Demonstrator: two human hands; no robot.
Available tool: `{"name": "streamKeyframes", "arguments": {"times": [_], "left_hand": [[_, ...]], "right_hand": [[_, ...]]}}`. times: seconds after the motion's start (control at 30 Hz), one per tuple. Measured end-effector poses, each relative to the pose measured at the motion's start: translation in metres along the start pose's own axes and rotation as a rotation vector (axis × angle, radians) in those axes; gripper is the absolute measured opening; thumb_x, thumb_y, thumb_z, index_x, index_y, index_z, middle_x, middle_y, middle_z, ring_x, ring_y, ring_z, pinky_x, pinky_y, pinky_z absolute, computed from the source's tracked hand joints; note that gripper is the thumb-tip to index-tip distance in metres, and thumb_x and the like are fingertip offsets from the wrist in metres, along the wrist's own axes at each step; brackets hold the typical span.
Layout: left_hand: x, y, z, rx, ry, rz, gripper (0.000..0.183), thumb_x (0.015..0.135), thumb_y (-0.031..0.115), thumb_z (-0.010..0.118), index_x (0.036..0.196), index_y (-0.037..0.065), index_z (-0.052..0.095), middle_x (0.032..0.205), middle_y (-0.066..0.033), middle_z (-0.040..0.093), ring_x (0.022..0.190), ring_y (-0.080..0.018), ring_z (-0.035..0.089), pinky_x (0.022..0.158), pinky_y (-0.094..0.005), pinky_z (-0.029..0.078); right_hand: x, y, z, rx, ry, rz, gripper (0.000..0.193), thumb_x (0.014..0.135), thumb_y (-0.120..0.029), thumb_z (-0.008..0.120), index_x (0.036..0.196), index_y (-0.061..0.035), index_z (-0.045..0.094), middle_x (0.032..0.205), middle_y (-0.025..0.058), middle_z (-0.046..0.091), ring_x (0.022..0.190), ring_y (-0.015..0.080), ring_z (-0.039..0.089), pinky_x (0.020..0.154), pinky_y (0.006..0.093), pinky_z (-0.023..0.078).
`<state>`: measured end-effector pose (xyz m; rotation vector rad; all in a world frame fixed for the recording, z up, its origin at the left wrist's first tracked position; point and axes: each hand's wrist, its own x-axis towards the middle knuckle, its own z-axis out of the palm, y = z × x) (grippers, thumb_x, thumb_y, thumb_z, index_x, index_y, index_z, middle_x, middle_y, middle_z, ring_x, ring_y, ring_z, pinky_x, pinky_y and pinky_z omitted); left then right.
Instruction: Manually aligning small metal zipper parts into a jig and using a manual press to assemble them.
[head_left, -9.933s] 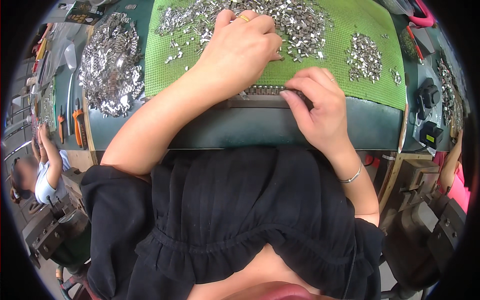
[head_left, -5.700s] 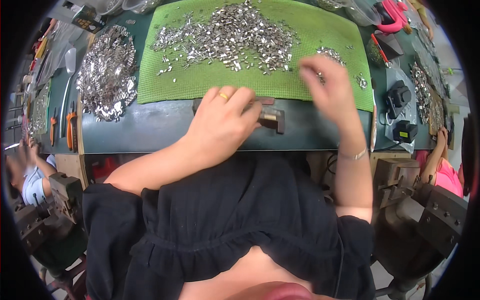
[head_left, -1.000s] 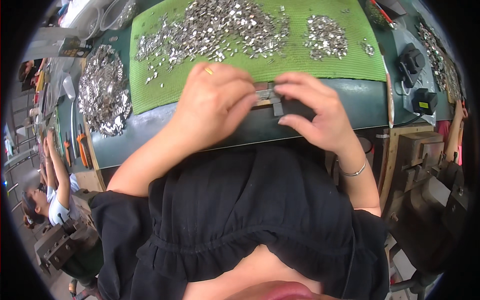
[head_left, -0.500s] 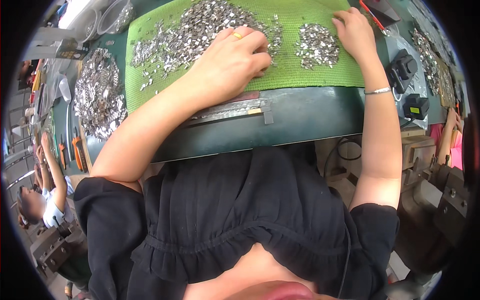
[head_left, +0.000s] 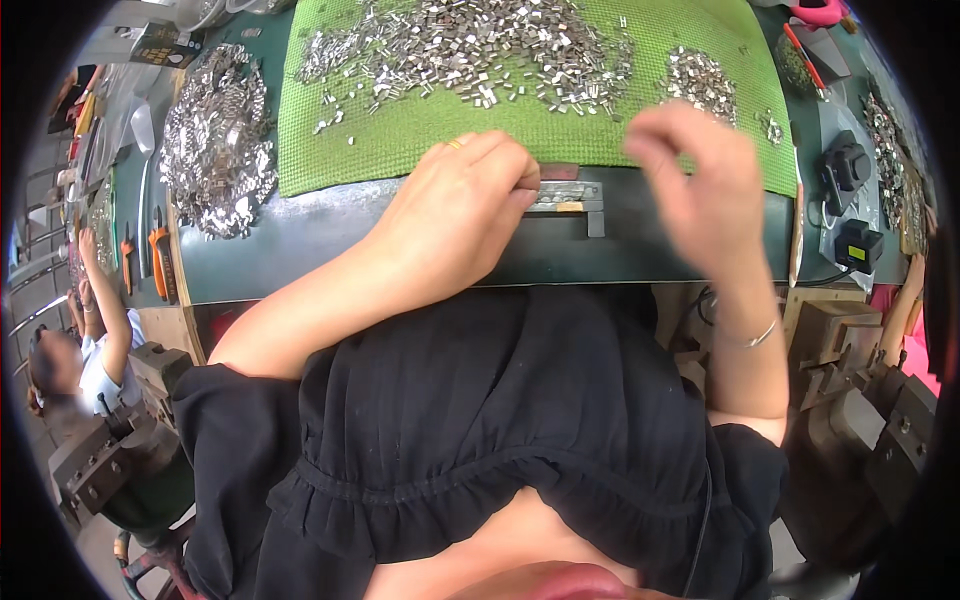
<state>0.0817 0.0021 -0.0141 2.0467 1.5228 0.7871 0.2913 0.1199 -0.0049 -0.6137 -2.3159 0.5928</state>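
Left hand (head_left: 455, 215): laid on the near edge of the dark green bench (head_left: 300, 240), fingers curled and pressed against the left end of a narrow metal jig (head_left: 565, 195); a gold ring is worn. The fingers are closed on that end of the jig.

Metal jig: a flat grey bar with a short stub pointing toward the person, set on the bench just beside the near edge of the green mat (head_left: 420, 130). Its right end is left uncovered.

Right hand (head_left: 700, 185): raised above the mat's near right corner, blurred; fingers are seen loosely bent, and whether anything is pinched between them cannot be told. A thin bracelet is worn at the wrist.

Green mat: covered across its far half by a spread of small silver metal pieces (head_left: 470, 45); a smaller heap (head_left: 700, 80) is kept near the right edge. A bare green strip is left between the pieces and the near edge.

Left of the mat: a dense pile of silver parts (head_left: 215, 150), then orange-handled pliers (head_left: 160, 255) near the bench's left edge.

Right of the mat: black boxes (head_left: 850, 200) are crowded along the bench's right edge.
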Motion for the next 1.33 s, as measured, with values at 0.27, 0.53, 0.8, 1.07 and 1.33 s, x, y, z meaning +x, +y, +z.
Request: {"name": "streamKeyframes", "arguments": {"times": [0.27,0.53,0.8,1.07,1.33], "left_hand": [[-0.001,0.002,0.008,0.290,0.088,0.174,0.018,0.081,0.001,0.068,0.094,0.003,0.056,0.095,-0.0092,0.061,0.087,-0.0291,0.060,0.078,-0.0384,0.045],[-0.004,-0.003,0.015,0.333,0.149,0.243,0.023,0.077,0.002,0.071,0.097,0.004,0.060,0.097,-0.0079,0.062,0.085,-0.0263,0.061,0.077,-0.0380,0.046],[0.005,0.014,0.000,0.187,0.199,0.264,0.033,0.069,0.013,0.083,0.097,0.007,0.067,0.095,-0.0053,0.066,0.086,-0.0239,0.062,0.080,-0.0384,0.043],[0.011,0.014,-0.001,0.212,0.223,0.372,0.022,0.070,0.010,0.082,0.085,0.009,0.067,0.082,-0.0003,0.065,0.077,-0.0196,0.063,0.077,-0.0373,0.042],[0.008,0.015,-0.005,0.145,0.140,0.229,0.018,0.076,0.012,0.080,0.089,0.012,0.068,0.084,-0.0011,0.066,0.085,-0.0198,0.064,0.083,-0.0382,0.039]], "right_hand": [[-0.035,-0.031,0.030,0.232,0.038,0.170,0.009,0.081,0.004,0.069,0.087,0.0020,0.064,0.076,0.0127,0.062,0.064,0.0280,0.061,0.058,0.0336,0.047],[-0.035,-0.029,0.030,0.250,0.085,0.219,0.009,0.080,0.004,0.071,0.087,0.0019,0.066,0.076,0.0121,0.064,0.064,0.0267,0.062,0.059,0.0327,0.049],[-0.029,-0.043,0.029,0.409,0.113,0.210,0.007,0.080,0.004,0.071,0.085,0.0022,0.066,0.077,0.0130,0.065,0.065,0.0263,0.064,0.059,0.0324,0.050],[-0.036,-0.043,0.022,0.826,0.020,0.497,0.005,0.088,0.002,0.069,0.091,0.0054,0.069,0.081,0.0051,0.067,0.072,0.0076,0.062,0.060,0.0220,0.049],[-0.036,-0.034,0.019,0.620,-0.041,0.351,0.010,0.093,0.005,0.062,0.100,0.0041,0.069,0.095,0.0099,0.068,0.079,0.0154,0.065,0.070,0.0259,0.053]]}}
